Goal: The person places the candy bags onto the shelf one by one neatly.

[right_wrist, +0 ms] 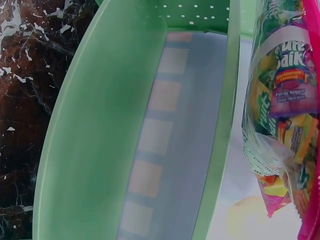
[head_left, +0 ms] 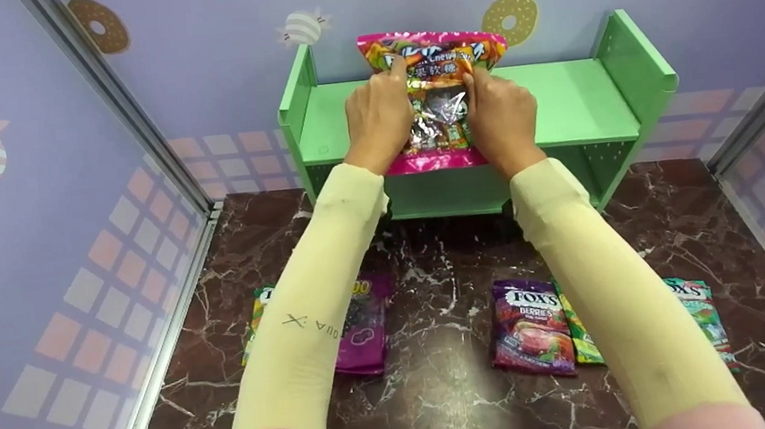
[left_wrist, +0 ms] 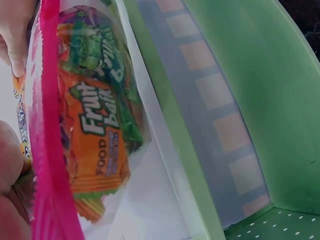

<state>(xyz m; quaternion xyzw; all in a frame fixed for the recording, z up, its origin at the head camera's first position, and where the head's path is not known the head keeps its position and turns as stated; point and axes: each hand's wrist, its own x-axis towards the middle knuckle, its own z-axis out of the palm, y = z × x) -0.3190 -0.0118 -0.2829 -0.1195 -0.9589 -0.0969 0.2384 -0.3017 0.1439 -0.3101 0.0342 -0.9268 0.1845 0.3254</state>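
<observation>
A pink-edged bag of fruit chewy candy (head_left: 436, 81) is held up in front of the green shelf's upper board (head_left: 569, 92). My left hand (head_left: 379, 112) grips its left side, and my right hand (head_left: 503, 113) grips the right side. Through the clear part of the candy bag (left_wrist: 92, 135), wrapped sweets show in the left wrist view. Part of the same bag (right_wrist: 295, 90) appears along the right edge of the right wrist view. The fingers behind the bag are hidden.
On the dark marble floor (head_left: 437, 393) lie a purple bag (head_left: 365, 323), a Fox's berries bag (head_left: 530, 330) and a green Fox's bag (head_left: 702, 309); the sleeves partly cover others. The green shelf has raised end panels (head_left: 637, 63) and a lower level (head_left: 452, 200). Walls stand on three sides.
</observation>
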